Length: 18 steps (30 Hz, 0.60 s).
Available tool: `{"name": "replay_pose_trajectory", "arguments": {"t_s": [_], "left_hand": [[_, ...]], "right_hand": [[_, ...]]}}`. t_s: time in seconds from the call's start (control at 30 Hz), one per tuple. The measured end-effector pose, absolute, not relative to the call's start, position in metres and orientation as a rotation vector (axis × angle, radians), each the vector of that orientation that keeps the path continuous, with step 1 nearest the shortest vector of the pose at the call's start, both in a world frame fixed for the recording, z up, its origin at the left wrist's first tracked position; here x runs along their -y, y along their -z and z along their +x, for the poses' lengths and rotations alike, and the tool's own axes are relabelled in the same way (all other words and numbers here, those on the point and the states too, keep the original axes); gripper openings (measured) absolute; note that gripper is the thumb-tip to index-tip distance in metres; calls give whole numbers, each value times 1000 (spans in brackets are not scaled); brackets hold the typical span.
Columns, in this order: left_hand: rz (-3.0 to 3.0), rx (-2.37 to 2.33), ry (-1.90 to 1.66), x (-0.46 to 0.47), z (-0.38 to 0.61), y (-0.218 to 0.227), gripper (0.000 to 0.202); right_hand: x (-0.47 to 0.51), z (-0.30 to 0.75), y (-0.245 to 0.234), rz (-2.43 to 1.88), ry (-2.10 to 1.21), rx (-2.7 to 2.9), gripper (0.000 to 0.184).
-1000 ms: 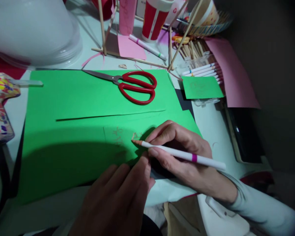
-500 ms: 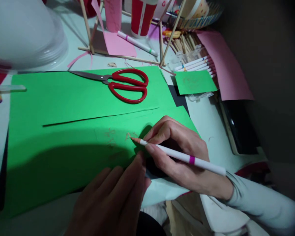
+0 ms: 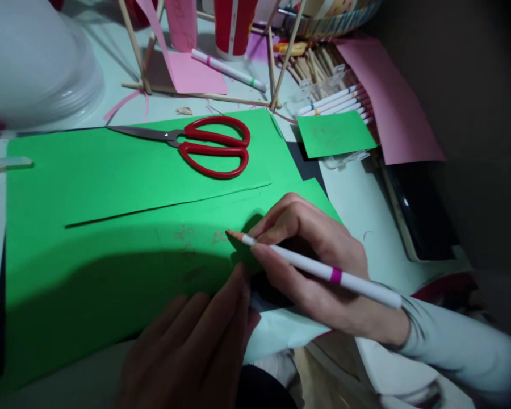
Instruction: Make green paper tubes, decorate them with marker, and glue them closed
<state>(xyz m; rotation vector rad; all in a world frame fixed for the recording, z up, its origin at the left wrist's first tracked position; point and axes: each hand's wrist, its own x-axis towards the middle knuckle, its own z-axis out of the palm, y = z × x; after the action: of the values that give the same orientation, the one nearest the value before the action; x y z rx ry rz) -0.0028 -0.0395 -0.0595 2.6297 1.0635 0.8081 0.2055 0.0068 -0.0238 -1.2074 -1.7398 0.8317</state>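
Note:
My right hand (image 3: 310, 261) is closed round a white felt-tip pen (image 3: 302, 261) with a purple band. The pen's orange-brown tip touches a large sheet of green paper (image 3: 85, 187), beside small brownish written marks (image 3: 185, 233). My left hand (image 3: 191, 335) lies in shadow at the sheet's near edge, its fingers on top and the thumb at the edge, holding the paper. Beyond both hands, scissors (image 3: 213, 146) with red handles rest on the green paper, near a long cut in it. Neither hand touches them.
A frame of wooden sticks (image 3: 196, 96) stands at the back, near a red-and-white cup (image 3: 234, 28) and pink paper (image 3: 196, 74). To the right are a small green card (image 3: 336, 135), several pens (image 3: 332, 105), a pink sheet (image 3: 392, 102) and a dark flat object (image 3: 421, 210). Stacked translucent plastic (image 3: 38, 68) stands left.
The pen tip has added a few strokes to the brownish marks. The view has shifted slightly, so the paper and scissors sit further left. Both hands keep their holds.

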Motion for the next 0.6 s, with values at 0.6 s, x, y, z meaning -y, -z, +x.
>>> {"name": "replay_pose_trajectory", "arguments": {"t_s": [0.6], "left_hand": [[2734,-1088,-740,14,12,38,48]], "right_hand": [[-13,214,22,-1268,-889,1489,22]]}}
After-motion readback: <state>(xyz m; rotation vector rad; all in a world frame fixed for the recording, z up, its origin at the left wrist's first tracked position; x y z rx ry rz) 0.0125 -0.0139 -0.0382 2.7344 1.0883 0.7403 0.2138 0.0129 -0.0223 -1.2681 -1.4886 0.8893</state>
